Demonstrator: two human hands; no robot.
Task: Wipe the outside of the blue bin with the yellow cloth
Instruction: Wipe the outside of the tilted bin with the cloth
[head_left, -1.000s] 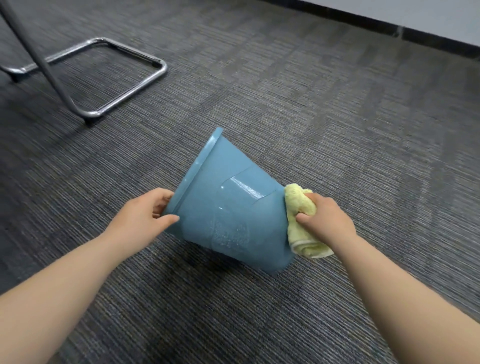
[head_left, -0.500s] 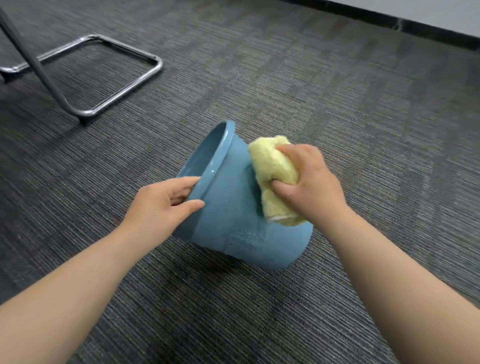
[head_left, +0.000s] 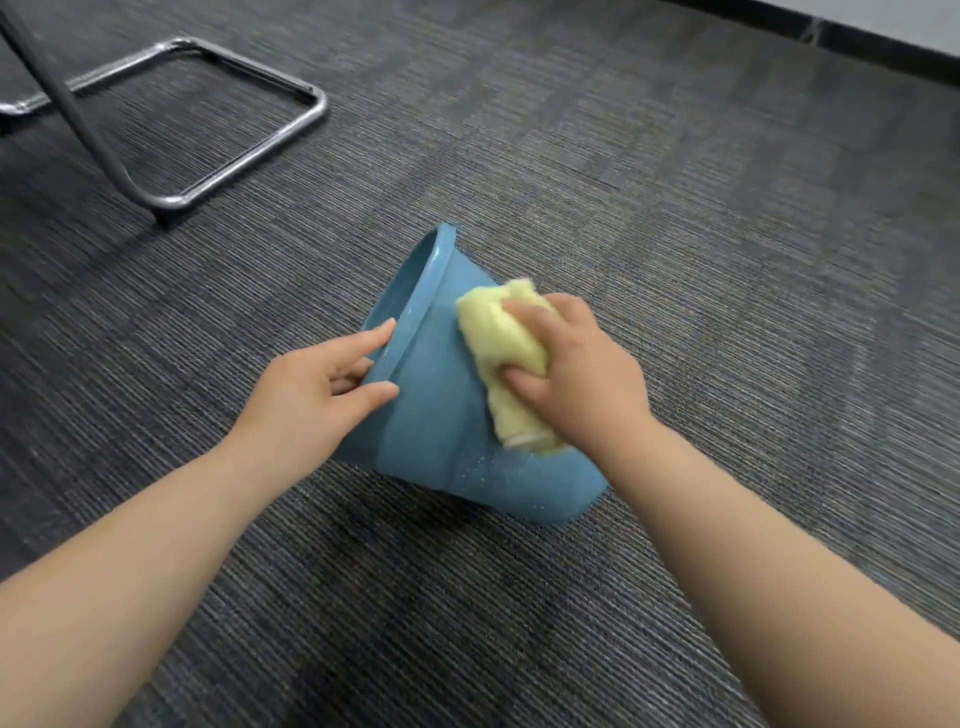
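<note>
the blue bin (head_left: 441, 441) is lying tipped on the grey carpet (head_left: 675, 260), mouth facing away to the left. the left hand (head_left: 317, 395) is pinching its rim, thumb outside, fingers inside. the right hand (head_left: 576, 384) is clutching the bunched yellow cloth (head_left: 501, 353), pressing it against the bin's upper wall. further off, a metal chair frame (head_left: 218, 130) is standing on the carpet

Right hand (head_left: 576, 384) slid yellow cloth (head_left: 506, 358) from bin base up sidewall toward rim; blue bin (head_left: 441, 415) rotated.
</note>
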